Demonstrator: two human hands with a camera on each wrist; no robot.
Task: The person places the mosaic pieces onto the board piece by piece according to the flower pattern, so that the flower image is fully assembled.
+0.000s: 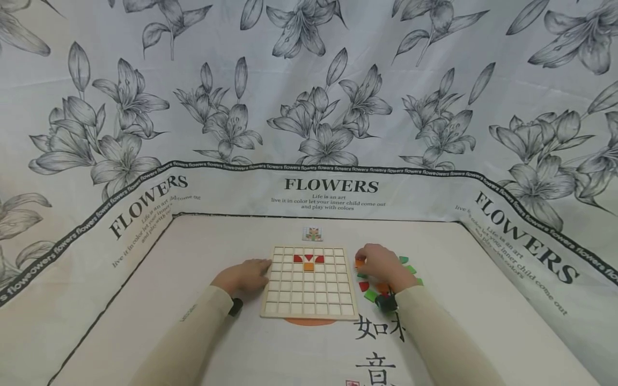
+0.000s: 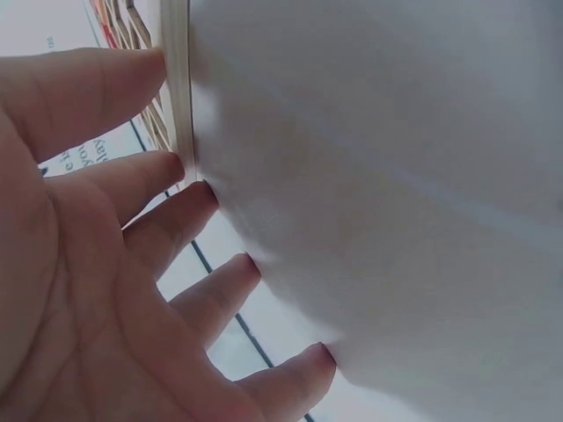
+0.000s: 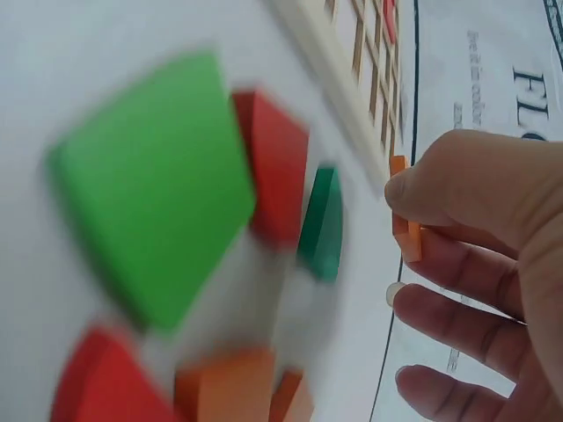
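The head camera looks forward and down from farthest off, taking in the table [image 1: 159,279], the curtain [image 1: 309,80] toward 12 o'clock and sleeves [image 1: 188,327] entering at 7 and 5. The left wrist camera, tilted sideways, sits close to the left hand [image 2: 92,290] at 8 o'clock, facing past its fingertips; the board [image 2: 179,88] edge stands at 11. The right wrist camera, also sideways, looks very near a green block [image 3: 163,189] at 9, with the right hand [image 3: 493,264] between 3 and 4. All three views share the board.

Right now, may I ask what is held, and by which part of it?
The right hand pinches an orange piece near its middle, both ends showing.
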